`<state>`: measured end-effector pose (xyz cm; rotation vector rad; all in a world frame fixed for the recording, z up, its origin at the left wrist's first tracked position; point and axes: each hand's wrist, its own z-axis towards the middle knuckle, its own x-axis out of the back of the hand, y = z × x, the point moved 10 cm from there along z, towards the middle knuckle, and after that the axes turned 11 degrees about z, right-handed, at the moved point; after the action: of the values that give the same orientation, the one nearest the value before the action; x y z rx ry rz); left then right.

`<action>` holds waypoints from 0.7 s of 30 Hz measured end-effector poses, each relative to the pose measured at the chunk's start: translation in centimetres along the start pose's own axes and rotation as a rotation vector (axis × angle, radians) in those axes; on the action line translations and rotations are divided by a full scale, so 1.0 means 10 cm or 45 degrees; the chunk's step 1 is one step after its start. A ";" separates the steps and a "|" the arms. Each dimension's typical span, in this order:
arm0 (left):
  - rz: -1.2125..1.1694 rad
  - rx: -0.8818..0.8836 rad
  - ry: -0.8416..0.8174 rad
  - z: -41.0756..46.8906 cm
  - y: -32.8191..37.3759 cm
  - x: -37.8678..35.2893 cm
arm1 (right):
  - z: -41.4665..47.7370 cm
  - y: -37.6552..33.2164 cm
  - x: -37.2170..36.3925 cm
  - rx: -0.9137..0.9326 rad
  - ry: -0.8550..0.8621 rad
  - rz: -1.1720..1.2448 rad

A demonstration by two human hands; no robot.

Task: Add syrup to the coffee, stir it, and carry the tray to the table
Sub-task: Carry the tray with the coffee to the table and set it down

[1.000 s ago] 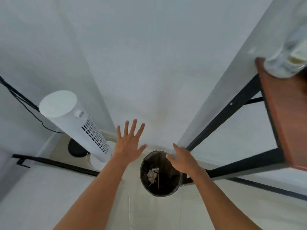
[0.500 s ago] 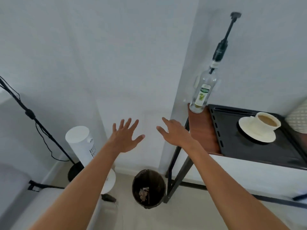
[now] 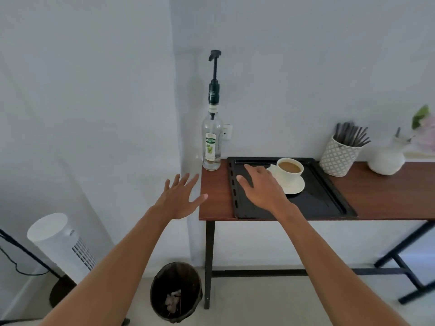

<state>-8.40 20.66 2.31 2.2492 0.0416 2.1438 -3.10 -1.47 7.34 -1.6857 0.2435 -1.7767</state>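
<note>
A clear syrup bottle [image 3: 211, 147] with a tall black pump stands at the wooden table's [image 3: 386, 198] left rear corner. To its right lies a black tray [image 3: 320, 198] holding a white cup of coffee [image 3: 289, 170] on a white saucer [image 3: 296, 187]. My right hand [image 3: 261, 188] hovers over the tray's left part, fingers apart, just left of the cup and holding nothing. My left hand [image 3: 180, 196] is spread in the air beyond the table's left edge, also holding nothing.
A patterned holder [image 3: 337, 158] with several dark utensils stands right of the tray, then a white jug [image 3: 386, 158]. On the floor are a dark bin [image 3: 176, 292] by the table leg, a white tower fan [image 3: 62, 243] and a black stand.
The view has lifted from the floor and bin up to the table. Both hands have risen and moved right; the right one is now over the tray.
</note>
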 end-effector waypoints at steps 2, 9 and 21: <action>-0.054 -0.017 0.008 0.11 0.34 -0.01 | -0.03 0.23 0.19 -0.007 0.035 0.026; -0.196 0.000 0.003 0.46 1.21 -0.10 | -0.10 0.95 0.72 -0.005 0.228 0.135; -0.058 0.323 -0.034 1.00 1.31 -0.59 | 0.07 2.43 1.10 -0.248 0.440 0.170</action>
<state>1.24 7.30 -3.46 2.3788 0.3807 2.1949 6.31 -26.04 2.87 -1.4408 0.6845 -1.9847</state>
